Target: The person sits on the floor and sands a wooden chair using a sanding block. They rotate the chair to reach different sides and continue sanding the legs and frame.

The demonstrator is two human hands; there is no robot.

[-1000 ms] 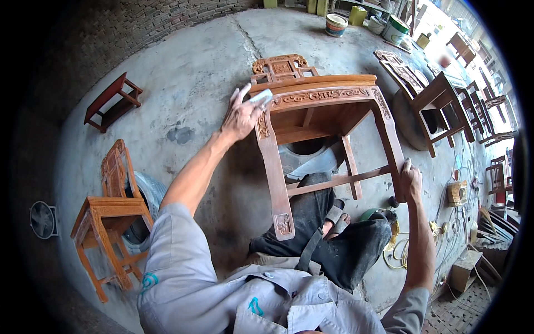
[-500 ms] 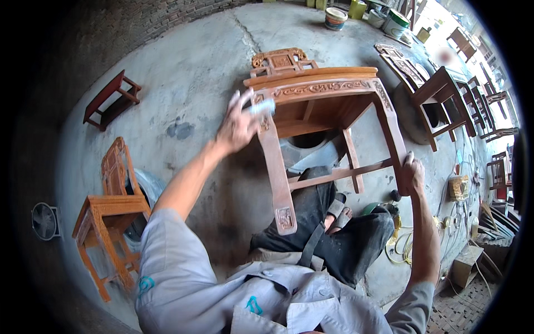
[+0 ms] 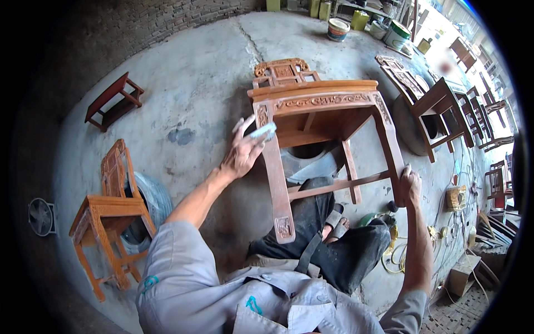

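Observation:
A carved wooden chair [image 3: 325, 100] lies tipped back in front of me, its front legs pointing toward me. My left hand [image 3: 242, 154] pinches a pale blue strip [image 3: 260, 132], which looks like folded sandpaper, against the upper part of the left front leg [image 3: 273, 167]. Pale dust coats the fingers. Around the lower end of the right front leg [image 3: 394, 153] my right hand [image 3: 411, 186] is closed. Beyond the seat shows the chair's carved backrest [image 3: 282, 71]. Under the chair is a grey tyre-like ring [image 3: 311, 161], partly hidden by the frame.
A finished-looking chair [image 3: 111, 217] stands at left, near a fan [image 3: 42, 217] and a small dark red stool [image 3: 114, 101]. More chairs [image 3: 442, 111] line the right side. Buckets [image 3: 338, 30] stand at the back. Cables and a yellow hose [image 3: 396, 257] lie at right.
My left hand has slid down the left front leg toward me with the blue strip. The right hand keeps its hold on the other leg. The whole view has shifted slightly.

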